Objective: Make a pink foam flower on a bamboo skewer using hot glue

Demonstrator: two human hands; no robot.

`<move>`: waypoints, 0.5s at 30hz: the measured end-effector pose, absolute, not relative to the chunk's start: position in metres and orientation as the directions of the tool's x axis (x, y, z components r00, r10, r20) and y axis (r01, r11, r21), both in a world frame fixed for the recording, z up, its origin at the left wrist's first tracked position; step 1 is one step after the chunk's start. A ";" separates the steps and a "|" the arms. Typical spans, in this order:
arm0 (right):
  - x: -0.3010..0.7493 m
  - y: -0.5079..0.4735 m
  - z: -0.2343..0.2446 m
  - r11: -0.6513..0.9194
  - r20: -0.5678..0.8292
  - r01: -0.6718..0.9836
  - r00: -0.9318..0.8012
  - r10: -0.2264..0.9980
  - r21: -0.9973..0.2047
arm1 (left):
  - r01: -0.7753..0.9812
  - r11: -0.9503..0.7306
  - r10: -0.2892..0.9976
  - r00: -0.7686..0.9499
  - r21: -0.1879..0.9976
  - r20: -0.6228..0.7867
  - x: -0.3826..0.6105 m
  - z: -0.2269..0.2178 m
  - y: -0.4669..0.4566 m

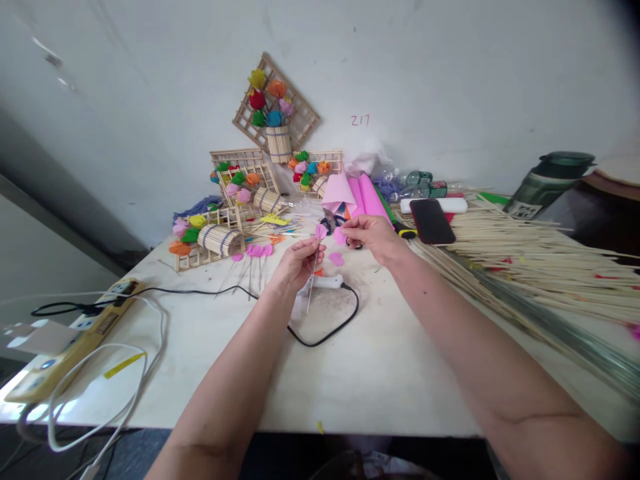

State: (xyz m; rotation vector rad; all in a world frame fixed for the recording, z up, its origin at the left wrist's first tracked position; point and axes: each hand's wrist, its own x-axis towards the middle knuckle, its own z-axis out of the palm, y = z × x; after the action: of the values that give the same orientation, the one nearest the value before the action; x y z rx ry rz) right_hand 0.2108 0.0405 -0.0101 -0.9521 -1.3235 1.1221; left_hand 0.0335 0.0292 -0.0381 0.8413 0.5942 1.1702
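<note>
My left hand (299,262) pinches a thin wooden stick (312,283) that carries a small pink petal (321,231) at its top. Close to its right, my right hand (374,235) pinches another pink petal piece (340,236) between thumb and fingers. One more loose pink petal (337,259) lies on the white table (380,360) just under the hands. A white glue gun (320,283) with a black cord (325,333) rests on the table below my left hand. Several finished pink-tipped sticks (254,257) lie to the left of it.
Stick frames with coloured paper flowers (270,107) lean on the wall behind. Pink foam rolls (363,193), a dark phone (432,221) and a big heap of bamboo sticks (540,260) lie right. A green flask (547,180) stands far right. A power strip (75,333) with cables sits left.
</note>
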 end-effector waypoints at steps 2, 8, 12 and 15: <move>0.210 0.038 -0.008 0.239 0.247 -0.103 -0.076 0.966 -0.966 | -0.539 0.177 0.952 0.306 0.823 -0.004 0.034 -0.037 0.028; 0.209 0.038 -0.008 0.195 0.212 -0.193 -0.073 0.975 -0.962 | -0.508 0.212 0.943 0.331 0.835 -0.038 0.040 -0.034 0.022; 0.205 0.036 -0.008 0.168 0.180 -0.188 -0.049 0.982 -0.968 | -0.501 0.215 0.944 0.328 0.838 -0.046 0.042 -0.033 0.021; 0.201 0.033 -0.007 0.159 0.166 -0.173 -0.028 0.986 -0.972 | -0.493 0.219 0.942 0.331 0.842 -0.051 0.043 -0.033 0.020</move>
State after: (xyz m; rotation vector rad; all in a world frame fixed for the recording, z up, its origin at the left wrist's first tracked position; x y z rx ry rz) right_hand 0.2015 0.0334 -0.0073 -0.9445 -1.1857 1.1945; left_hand 0.0428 0.0199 -0.0334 0.8368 0.6539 1.0972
